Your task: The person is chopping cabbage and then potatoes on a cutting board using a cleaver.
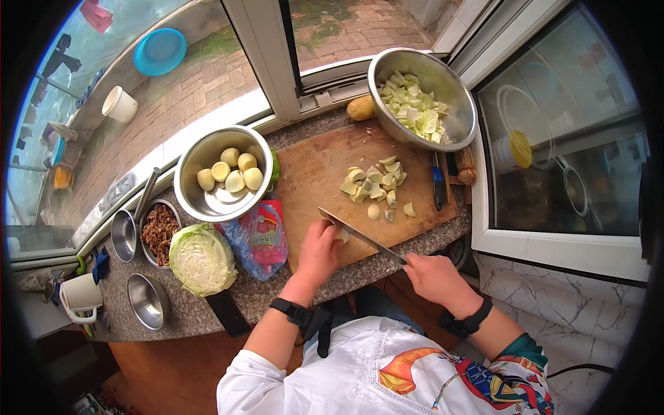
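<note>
My right hand (433, 277) grips the handle of a kitchen knife (365, 239), its blade slanting up and left over the wooden cutting board (311, 171). Beside the blade, my left hand (317, 251) holds down a pale yellow piece (342, 236), mostly hidden by fingers and knife. Farther up the board lies a loose heap of cut pale yellow chunks (376, 181), which look like peeled potato. Several whole, pale round ones (235, 181) sit in a steel bowl (182, 192) to the left.
Chopped cabbage (410, 106) fills part of a large steel bowl (461, 124) at the board's far right. A blue-handled knife (439, 184) lies near the right edge. On the left are half a cabbage (202, 262), a plastic bag (262, 244), brown chopped food (161, 233) and a small bowl (149, 301).
</note>
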### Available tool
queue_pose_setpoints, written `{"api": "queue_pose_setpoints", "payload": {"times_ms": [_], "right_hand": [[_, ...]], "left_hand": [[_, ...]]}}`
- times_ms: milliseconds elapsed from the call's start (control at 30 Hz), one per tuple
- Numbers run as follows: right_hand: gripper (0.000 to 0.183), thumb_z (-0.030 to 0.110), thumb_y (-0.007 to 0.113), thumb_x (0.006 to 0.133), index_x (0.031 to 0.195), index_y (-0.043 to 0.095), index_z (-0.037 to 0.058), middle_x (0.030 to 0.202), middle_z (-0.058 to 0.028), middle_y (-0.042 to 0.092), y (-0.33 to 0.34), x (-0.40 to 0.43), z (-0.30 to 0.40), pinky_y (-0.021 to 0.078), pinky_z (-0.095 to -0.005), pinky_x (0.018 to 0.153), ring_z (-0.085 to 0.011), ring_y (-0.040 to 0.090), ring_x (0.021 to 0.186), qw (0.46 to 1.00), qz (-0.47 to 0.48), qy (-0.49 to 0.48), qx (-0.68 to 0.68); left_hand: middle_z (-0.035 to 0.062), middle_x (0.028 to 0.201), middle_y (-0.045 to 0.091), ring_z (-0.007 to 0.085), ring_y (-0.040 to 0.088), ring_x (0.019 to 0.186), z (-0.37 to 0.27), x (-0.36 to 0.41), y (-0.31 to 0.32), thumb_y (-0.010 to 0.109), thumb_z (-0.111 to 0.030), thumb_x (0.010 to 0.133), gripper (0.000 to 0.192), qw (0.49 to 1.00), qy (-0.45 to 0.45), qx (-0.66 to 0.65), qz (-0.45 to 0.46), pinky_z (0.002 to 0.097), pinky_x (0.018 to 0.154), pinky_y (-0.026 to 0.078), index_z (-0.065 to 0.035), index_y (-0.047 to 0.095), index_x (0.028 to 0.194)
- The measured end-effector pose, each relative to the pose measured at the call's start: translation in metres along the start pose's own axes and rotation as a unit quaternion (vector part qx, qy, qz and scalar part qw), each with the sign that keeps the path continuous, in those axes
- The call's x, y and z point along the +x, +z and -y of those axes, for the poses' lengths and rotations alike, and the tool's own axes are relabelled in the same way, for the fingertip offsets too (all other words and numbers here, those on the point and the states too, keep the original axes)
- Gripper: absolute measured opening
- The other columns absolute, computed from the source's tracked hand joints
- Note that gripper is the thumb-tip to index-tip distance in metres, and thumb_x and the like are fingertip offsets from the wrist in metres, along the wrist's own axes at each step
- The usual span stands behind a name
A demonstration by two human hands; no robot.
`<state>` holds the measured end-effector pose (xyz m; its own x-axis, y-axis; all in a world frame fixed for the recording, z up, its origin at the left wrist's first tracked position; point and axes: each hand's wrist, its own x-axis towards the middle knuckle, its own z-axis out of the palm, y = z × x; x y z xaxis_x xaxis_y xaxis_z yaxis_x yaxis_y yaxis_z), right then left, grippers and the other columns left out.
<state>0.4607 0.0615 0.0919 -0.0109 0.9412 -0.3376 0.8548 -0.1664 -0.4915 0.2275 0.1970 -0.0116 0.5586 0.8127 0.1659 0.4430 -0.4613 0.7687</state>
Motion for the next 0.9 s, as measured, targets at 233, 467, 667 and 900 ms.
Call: {"api": "queue_pose_setpoints", "payload": {"times_ms": [233,467,667,900], "right_hand": [[0.014,0.020,0.060,0.095,0.092,0.057,0.0057,0.074,-0.0186,0.065,0.016,0.023,-0.004,0.0510,-0.0520,0.062,-0.0421,0.065,0.071,0.999,-0.032,-0.015,0.025],[0.017,0.022,0.061,0.095,0.090,0.057,0.0060,0.073,-0.0182,0.064,-0.011,-0.003,-0.001,0.0502,-0.0521,0.063,-0.0423,0.064,0.072,0.999,-0.018,0.010,0.033],[0.015,0.019,0.063,0.093,0.095,0.062,0.0046,0.074,-0.0196,0.064,-0.021,-0.021,-0.003,0.0505,-0.0500,0.064,-0.0424,0.064,0.074,0.999,0.026,0.019,0.022],[0.016,0.021,0.061,0.095,0.094,0.056,0.0057,0.072,-0.0198,0.065,-0.012,-0.007,0.000,0.0510,-0.0529,0.063,-0.0424,0.065,0.071,0.999,0.034,-0.003,0.008]], "left_hand": [[0.0164,0.109,0.059,0.0391,0.057,0.104,-0.010,0.000,-0.003,0.075,0.001,0.072,0.037,0.999,-0.003,-0.001,0.034,0.0441,0.087,0.050,-0.0033,0.062,0.107],[0.0163,0.112,0.058,0.0390,0.056,0.104,-0.010,-0.007,-0.006,0.077,0.001,0.071,0.040,1.000,-0.010,-0.006,0.020,0.0443,0.088,0.049,-0.0033,0.061,0.109],[0.0165,0.112,0.058,0.0395,0.056,0.105,-0.007,-0.008,-0.005,0.076,0.001,0.072,0.040,1.000,-0.001,0.008,0.025,0.0451,0.089,0.049,-0.0034,0.061,0.108],[0.0165,0.112,0.059,0.0391,0.057,0.105,-0.005,-0.013,-0.002,0.076,0.001,0.071,0.039,1.000,-0.003,0.009,0.015,0.0451,0.089,0.049,-0.0032,0.061,0.107]]}}
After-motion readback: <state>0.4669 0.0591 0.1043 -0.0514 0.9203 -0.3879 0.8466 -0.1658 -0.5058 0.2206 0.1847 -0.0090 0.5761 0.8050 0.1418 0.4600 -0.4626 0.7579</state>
